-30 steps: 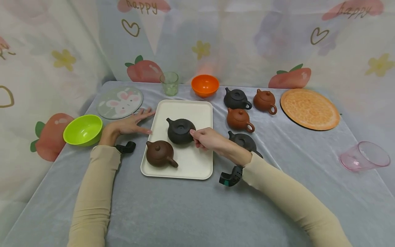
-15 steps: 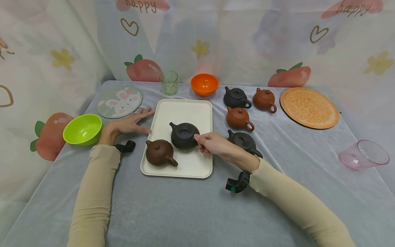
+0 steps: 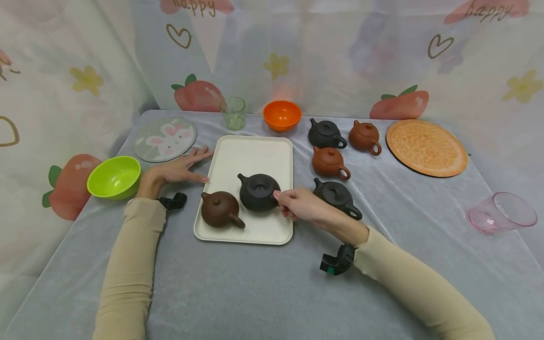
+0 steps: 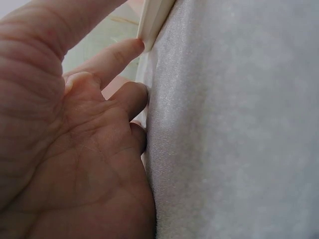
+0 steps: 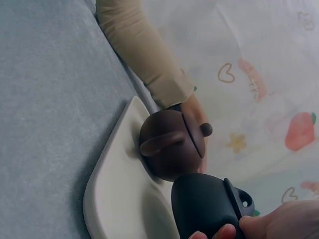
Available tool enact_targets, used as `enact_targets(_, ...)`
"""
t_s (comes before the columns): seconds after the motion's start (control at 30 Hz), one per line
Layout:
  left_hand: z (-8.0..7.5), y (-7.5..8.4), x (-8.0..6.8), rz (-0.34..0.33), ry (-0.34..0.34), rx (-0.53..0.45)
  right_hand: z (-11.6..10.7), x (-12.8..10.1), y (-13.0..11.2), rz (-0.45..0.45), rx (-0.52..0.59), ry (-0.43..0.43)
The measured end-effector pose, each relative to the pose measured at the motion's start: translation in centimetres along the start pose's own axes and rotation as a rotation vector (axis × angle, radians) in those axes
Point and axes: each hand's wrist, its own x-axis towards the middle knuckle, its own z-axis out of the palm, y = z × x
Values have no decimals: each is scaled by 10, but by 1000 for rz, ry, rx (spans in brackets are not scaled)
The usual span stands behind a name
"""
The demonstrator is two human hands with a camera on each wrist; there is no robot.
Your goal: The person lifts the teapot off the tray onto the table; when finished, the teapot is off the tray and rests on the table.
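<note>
Right hand (image 3: 301, 204) pinching black teapot (image 3: 257, 194)
Brown teapot (image 3: 217, 210) left of that hand; left hand (image 3: 176, 171) released, spread at tray (image 3: 250, 153) edge

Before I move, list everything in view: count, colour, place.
Tray: one, cream, middle
Held teapot: one, black, over tray
Brown teapot: one, brown, on tray
Other black teapots: two, black, right
Russet teapots: two, russet, right
Bowls: two, green left, orange back
Glasses: two, green back, pink right
Round mats: two, grey left, orange right
Tablecloth: one, grey, beneath
Backdrop: one, pale patterned, behind
Wrist cameras: two, black, on wrists
Left grip: one, beige sleeve, tray's left edge
Right grip: one, beige sleeve, on held teapot
</note>
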Motion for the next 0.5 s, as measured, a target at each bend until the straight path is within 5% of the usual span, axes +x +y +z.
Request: enact_targets(0.5, -2, 2, -1, 8, -9, 12, -4, -21, 12, -37, -7, -1)
